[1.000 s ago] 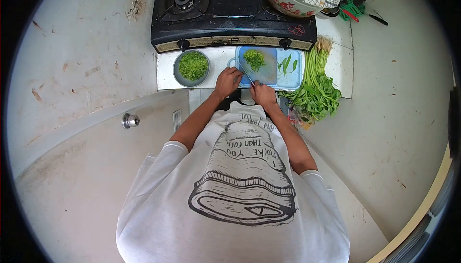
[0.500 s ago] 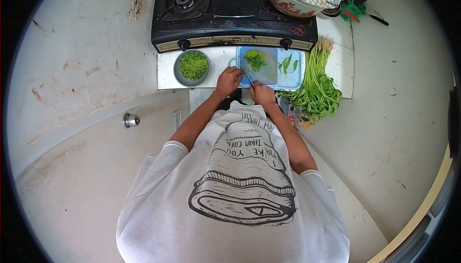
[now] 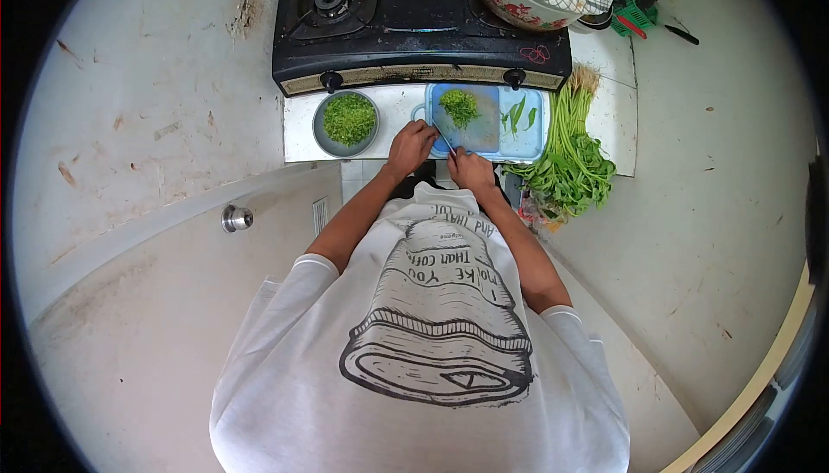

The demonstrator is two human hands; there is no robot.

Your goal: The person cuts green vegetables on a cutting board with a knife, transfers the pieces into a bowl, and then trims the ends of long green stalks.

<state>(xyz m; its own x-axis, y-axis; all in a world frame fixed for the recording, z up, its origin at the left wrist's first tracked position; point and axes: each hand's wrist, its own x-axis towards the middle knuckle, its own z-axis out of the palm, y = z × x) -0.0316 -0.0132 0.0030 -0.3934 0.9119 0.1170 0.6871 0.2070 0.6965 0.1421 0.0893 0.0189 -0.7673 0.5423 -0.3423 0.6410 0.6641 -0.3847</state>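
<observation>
Knife slanting across the blue board's near-left corner
The right hand grips its near end, likely the safest hold; it seems light, stiff. The left hand curls at the board's left edge, its grasp unclear.

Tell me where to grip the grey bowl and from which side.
The grey bowl is probably best gripped by its rim, left and right, coming from the near side: it is round and upright, filled with chopped greens, and the stove crowds its far edge.
</observation>
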